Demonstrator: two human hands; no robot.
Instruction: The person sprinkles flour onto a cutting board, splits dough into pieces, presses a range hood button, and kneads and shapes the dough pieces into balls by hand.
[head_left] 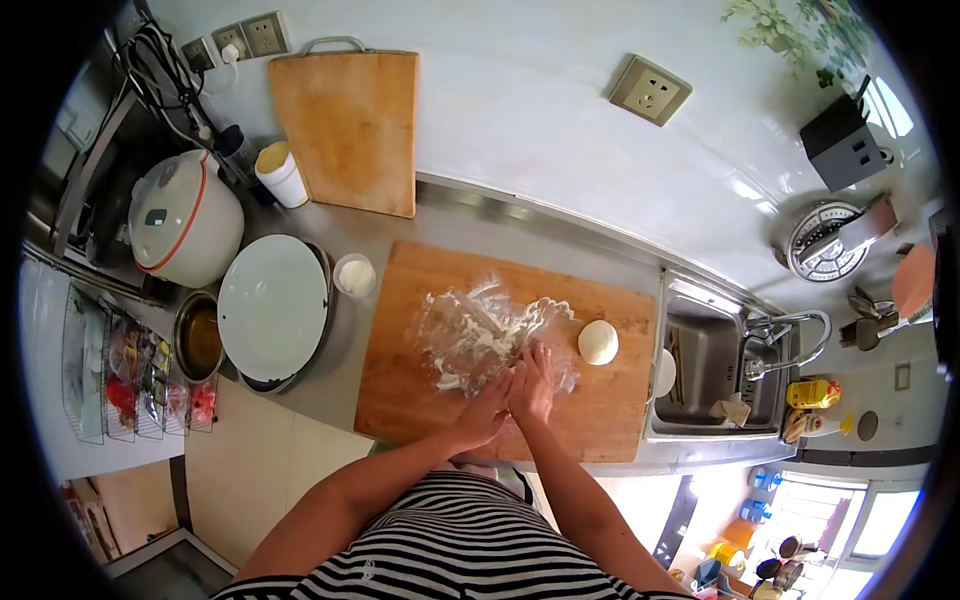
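In the head view, we see both hands together just below the centre of the frame, over the lower right edge of a patch of flour (485,335) on the wooden board (610,420). The left hand (483,414) angles up and rightward until its fingers meet the right hand (532,385), whose fingers lie close together, pointing up the frame. We cannot tell whether either hand closes on anything, since their backs hide what is beneath.

The white ball, apparently dough (598,342), sits right of centre on the board, up and to the right of both hands. The right hand is clearly nearer, its fingertips beside the ball but apart from it. Being round, the ball shows us no long axis; the board's runs across the frame, dipping slightly rightward.
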